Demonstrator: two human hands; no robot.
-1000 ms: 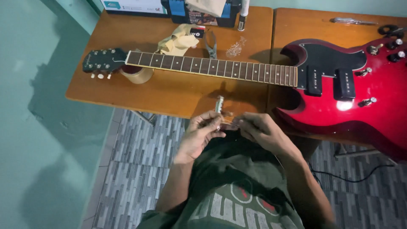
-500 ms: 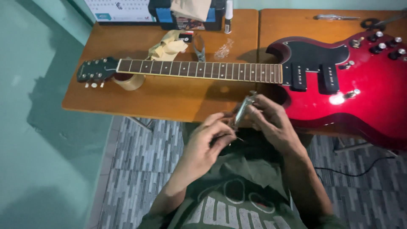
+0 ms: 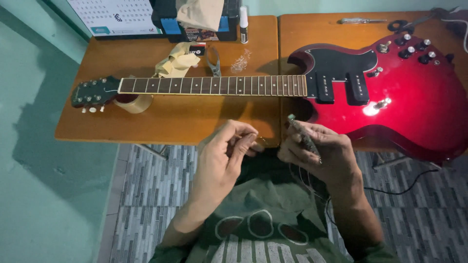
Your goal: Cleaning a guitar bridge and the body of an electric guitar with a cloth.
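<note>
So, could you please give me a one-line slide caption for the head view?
Right hand holds a slim metal part, left hand pinched beside it, before a red electric guitar on wooden tables.

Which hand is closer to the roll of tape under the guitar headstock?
Left. The left hand is below and right of the tape roll, off the table edge. The right hand is farther right, holding a small metal part.
</note>
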